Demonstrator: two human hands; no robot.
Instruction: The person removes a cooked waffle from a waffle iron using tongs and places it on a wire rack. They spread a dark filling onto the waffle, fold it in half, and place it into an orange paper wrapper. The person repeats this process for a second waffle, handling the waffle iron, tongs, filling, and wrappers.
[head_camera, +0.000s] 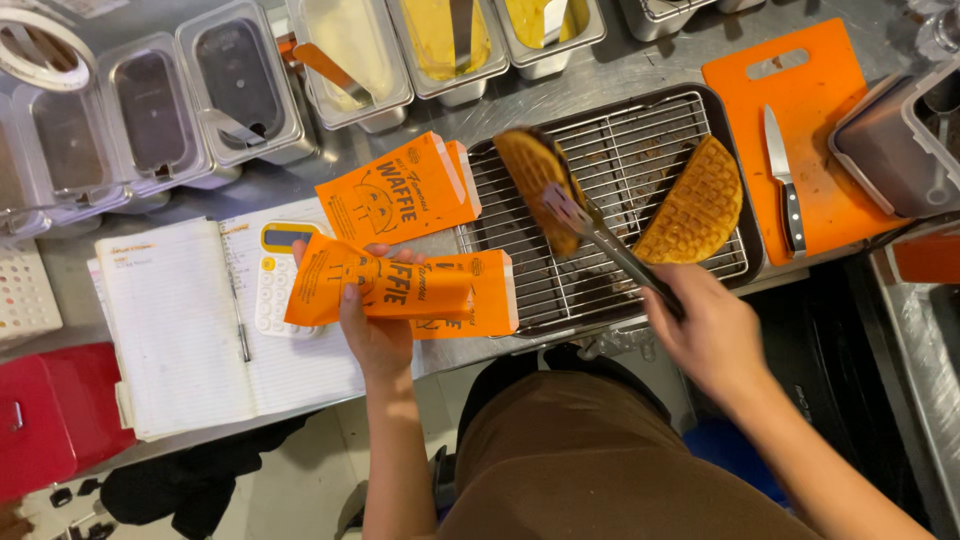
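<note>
1. Right hand (712, 335) is wrapped tight round the handles of metal tongs (610, 250); the tongs are squeezed shut on a folded waffle (535, 185).
2. That waffle hangs tilted over the left part of the wire rack (640, 140), up and left of the right hand, at the tong tips. It's motion-blurred, so exact contact with the rack is unclear.
3. Left hand (372, 325) grips an orange paper sleeve (400, 290), fingers curled over its top edge, thumb underneath. Sleeve lies sideways, open end pointing right, just left of the rack.
4. Second folded waffle (700, 205) rests on the rack's right side, well apart from the tongs.
5. Another orange sleeve (395, 195) lies on the counter above the held one.
</note>
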